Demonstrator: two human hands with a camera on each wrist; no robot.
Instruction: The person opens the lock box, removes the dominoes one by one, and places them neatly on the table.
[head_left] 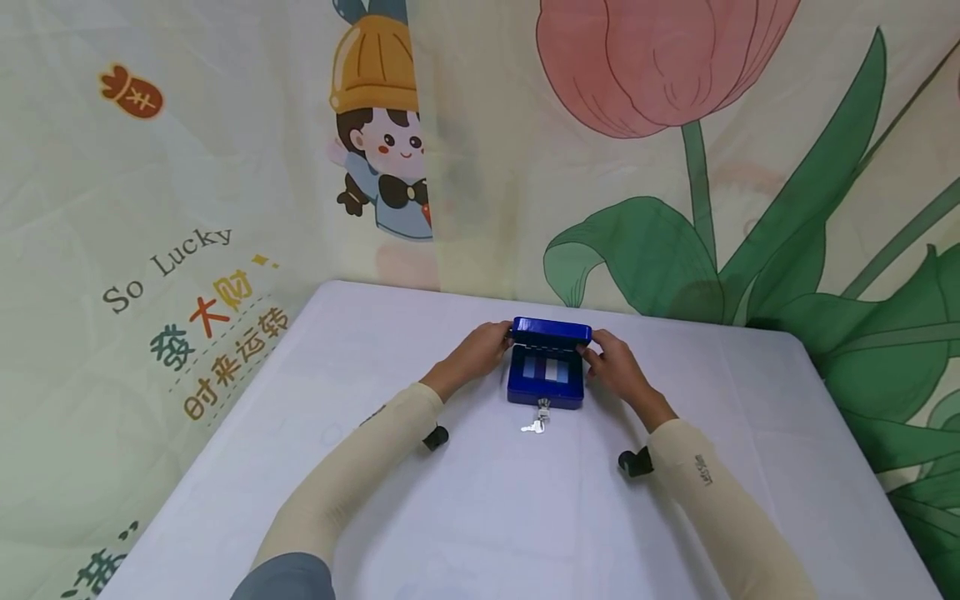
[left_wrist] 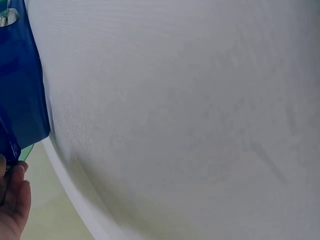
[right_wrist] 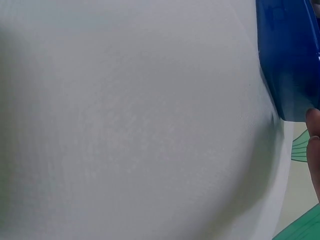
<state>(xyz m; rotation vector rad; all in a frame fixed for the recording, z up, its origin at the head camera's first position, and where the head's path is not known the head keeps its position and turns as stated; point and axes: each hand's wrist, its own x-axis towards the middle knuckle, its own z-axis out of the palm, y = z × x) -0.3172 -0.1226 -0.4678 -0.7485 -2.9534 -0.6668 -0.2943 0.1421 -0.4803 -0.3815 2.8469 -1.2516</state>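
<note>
A small blue metal cash box [head_left: 546, 397] stands on the white table with its lid [head_left: 552, 331] raised on the back hinges. My left hand [head_left: 480, 350] grips the lid at its left end, thumb and fingers at the edge. At the opposite end, my right hand [head_left: 617, 362] holds the lid, its thumb toward the inside. Flat blue, dark and white bands [head_left: 546, 369] show within the box. From the front lock hangs a silver key [head_left: 534, 427]. Both wrist views catch only fingertips beside the blue metal; most of each hand is out of frame there.
White cloth covers the table [head_left: 480, 517], whose far edge lies just behind the box. A printed curtain [head_left: 480, 150] with a tulip and a cartoon figure hangs behind it. Small black devices [head_left: 636, 462] stick out under both forearms.
</note>
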